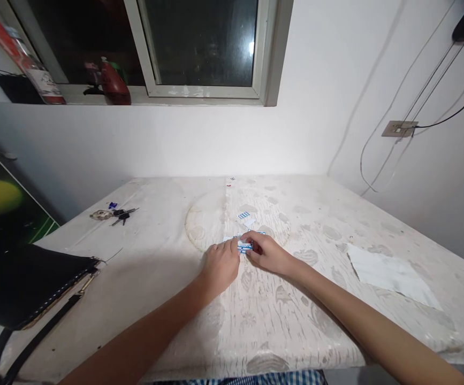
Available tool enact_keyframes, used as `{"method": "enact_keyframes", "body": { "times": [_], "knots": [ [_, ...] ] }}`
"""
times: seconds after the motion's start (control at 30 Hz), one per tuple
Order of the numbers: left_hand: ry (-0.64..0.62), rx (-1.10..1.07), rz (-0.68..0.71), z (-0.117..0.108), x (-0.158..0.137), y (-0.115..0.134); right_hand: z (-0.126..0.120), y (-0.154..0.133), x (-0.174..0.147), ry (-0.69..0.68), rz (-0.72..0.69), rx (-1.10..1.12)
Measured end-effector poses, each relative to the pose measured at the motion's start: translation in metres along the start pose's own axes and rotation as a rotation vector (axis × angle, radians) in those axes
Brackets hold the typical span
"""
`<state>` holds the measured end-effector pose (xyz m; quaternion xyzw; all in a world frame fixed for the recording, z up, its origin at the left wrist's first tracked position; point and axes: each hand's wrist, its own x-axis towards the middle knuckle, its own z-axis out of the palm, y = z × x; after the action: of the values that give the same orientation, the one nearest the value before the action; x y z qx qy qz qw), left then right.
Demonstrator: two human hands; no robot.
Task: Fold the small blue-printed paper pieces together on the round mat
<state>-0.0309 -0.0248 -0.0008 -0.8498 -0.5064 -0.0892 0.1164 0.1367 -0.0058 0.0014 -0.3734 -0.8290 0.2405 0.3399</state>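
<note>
My left hand [222, 263] and my right hand [269, 253] meet at the middle of the table. Between their closed fingertips is a small bundle of white-and-blue pieces [245, 247], like cards or paper slips; their exact kind is too small to make out. Fingers of both hands press on it from either side and hide part of it. Just beyond lie a blue-striped white piece [243, 215] and a plain white piece [250, 222]. Another blue-edged piece [261, 232] shows partly behind my right fingers.
The table [167, 299] has a patterned plastic cover. Keys [122, 215] lie at the left, above a black bag [35, 283] with a strap. A white cloth or paper [390, 274] rests at the right. Bottles [113, 85] stand on the windowsill; cords hang from a wall socket [399, 129].
</note>
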Motion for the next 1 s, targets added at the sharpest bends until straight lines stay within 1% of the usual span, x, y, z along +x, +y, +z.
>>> {"method": "enact_keyframes", "body": {
  "times": [0.17,0.33,0.43,0.57,0.73,0.8,0.9,0.93,1.0],
  "knots": [
    [0.016,0.018,-0.022,0.000,0.000,0.001,-0.003,-0.002,0.000,-0.021,-0.039,-0.041],
    [0.011,-0.056,-0.041,0.001,0.002,-0.003,-0.003,0.003,0.001,-0.039,0.002,-0.041],
    [0.024,-0.033,-0.068,0.001,0.003,-0.005,-0.003,0.003,0.000,-0.037,0.006,-0.034],
    [0.015,-0.011,-0.016,0.000,0.002,-0.008,-0.002,0.000,-0.001,-0.030,0.005,-0.011],
    [0.012,-0.065,0.037,0.001,0.002,-0.013,-0.001,0.001,-0.002,-0.012,0.010,-0.038],
    [0.013,-0.093,0.026,0.001,0.002,-0.013,0.000,0.002,-0.002,-0.011,0.001,-0.043],
    [0.022,-0.120,-0.055,0.000,0.003,-0.013,0.000,0.000,-0.001,-0.024,-0.004,-0.037],
    [0.026,-0.130,-0.060,0.000,0.004,-0.013,-0.001,-0.001,-0.001,-0.026,-0.001,-0.037],
    [0.027,-0.148,0.009,-0.001,0.004,-0.013,-0.001,-0.002,-0.001,-0.027,0.010,-0.038]
  ]
}}
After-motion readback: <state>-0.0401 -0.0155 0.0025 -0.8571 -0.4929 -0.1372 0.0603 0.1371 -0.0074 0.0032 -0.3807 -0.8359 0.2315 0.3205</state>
